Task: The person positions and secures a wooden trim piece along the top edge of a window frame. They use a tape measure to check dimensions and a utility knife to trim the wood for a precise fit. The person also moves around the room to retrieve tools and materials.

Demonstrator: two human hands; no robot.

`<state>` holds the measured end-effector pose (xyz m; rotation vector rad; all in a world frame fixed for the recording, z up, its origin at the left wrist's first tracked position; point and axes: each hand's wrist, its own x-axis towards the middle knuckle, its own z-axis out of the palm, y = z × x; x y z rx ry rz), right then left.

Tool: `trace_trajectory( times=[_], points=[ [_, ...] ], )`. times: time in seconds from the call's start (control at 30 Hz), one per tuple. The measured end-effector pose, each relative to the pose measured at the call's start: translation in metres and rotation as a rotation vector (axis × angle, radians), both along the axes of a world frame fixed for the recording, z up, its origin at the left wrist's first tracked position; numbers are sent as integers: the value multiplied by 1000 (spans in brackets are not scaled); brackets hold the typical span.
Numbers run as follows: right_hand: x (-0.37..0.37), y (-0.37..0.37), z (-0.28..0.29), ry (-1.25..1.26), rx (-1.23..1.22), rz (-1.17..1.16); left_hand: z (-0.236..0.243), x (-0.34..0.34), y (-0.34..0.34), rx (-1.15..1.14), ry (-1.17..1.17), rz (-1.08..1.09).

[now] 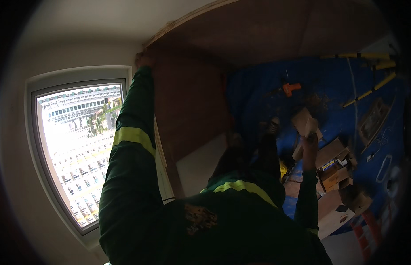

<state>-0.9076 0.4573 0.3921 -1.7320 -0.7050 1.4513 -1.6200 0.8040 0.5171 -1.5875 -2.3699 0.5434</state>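
My left arm reaches up beside the window, and my left hand (145, 60) is closed around the edge of a large brown wooden panel (190, 95), near its upper corner. Shadow hides part of those fingers. Lower down on the right, my right hand (309, 148) is closed at the base of a light brown, block-like piece (310, 126). Its kind is too dim to tell, and the fingers are partly hidden. Just beyond it lies a cardboard-coloured piece (300, 118).
A bright window (79, 150) is at left. Blue sheeting (252, 90) covers the floor, with an orange power tool (291, 88), an open cardboard box (331, 152), yellow bars (369, 89), a grey trough (373, 118) and a red ladder-like frame (362, 240). My feet stand near the panel.
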Motion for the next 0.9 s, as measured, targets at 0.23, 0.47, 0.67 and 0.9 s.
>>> trace_trajectory(
  times=[0.23, 0.47, 0.67, 0.9],
  points=[
    [-49, 66, 52, 85, 182, 285, -12, -15, -21, -8, 60, -52],
    [-38, -9, -6, -121, -62, 332, -23, 14, 1, 56, 522, -218],
    [-36, -130, -73, -232, -415, 114, -29, 30, 2, 225, 404, -74],
    [-26, -229, -124, -403, -554, -125, -41, -26, 18, 125, 596, -274]
  ],
)
